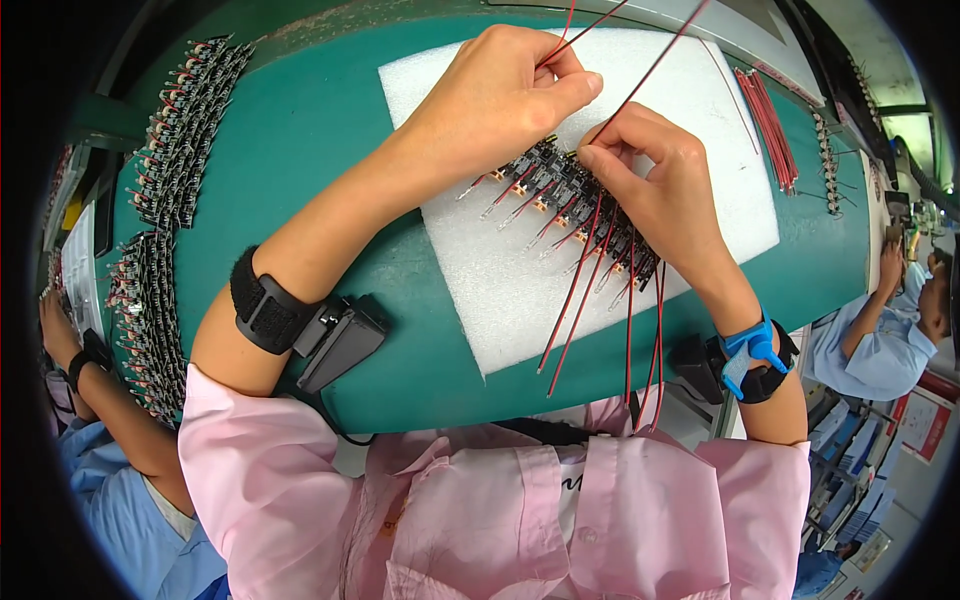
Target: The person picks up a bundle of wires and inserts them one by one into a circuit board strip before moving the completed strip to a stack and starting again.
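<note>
A row of small black circuit boards [568, 195] lies slanting across a white foam sheet [480, 300]. Short red-and-black leads with clear tips stick out on its near side. Several long red-and-black wires [575, 315] trail from its right part toward me, past the foam's edge. My left hand [525, 90] is above the far left end of the row, thumb and fingers pinched on a thin red-and-black wire [566, 38] that runs upward. At the row's far side my right hand [650, 165] pinches another dark red wire [650, 72] close to the boards; its fingers hide the wire's end.
More circuit board rows [185, 140] are stacked at the left of the green table [300, 150]. A bundle of red wires [768, 130] and a narrow board strip [828, 165] lie at the right. Co-workers in blue [875, 340] sit on both sides.
</note>
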Demonstrator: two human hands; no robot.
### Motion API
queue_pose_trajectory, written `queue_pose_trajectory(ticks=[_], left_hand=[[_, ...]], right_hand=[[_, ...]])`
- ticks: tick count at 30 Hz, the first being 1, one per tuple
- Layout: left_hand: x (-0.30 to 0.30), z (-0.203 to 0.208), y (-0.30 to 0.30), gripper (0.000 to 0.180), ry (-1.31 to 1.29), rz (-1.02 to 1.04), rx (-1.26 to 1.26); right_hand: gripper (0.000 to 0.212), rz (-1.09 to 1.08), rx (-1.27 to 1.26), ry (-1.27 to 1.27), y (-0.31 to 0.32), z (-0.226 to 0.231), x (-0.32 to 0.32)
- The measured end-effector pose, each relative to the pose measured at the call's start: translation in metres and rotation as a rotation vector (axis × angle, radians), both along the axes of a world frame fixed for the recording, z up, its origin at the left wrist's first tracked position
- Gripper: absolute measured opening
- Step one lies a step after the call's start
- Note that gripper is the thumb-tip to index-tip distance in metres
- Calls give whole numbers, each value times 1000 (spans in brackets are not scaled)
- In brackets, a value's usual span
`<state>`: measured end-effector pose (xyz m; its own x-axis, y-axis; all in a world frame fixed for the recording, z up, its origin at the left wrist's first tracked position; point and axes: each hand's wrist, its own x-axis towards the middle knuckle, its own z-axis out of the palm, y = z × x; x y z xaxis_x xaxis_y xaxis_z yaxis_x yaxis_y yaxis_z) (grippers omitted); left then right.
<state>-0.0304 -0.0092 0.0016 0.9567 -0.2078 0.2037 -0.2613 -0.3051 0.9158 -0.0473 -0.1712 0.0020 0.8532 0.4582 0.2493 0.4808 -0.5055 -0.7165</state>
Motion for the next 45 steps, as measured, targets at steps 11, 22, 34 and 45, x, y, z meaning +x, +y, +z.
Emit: queue_pose_trajectory(ticks=[11,22,34,45], left_hand=[[-2,2,0,24,-18,-18,99],[-2,-2,0,24,-22,-24,103],[-3,-1,0,24,-23,-16,105],[-3,-3,1,26,-28,-10,81]], right_hand=[[6,8,-30,-47,1,0,0],[5,69,-46,-152,0,-3,2],[7,55,-40,-71,1,-1,1],[6,69,-71,-83,1,3,-1]])
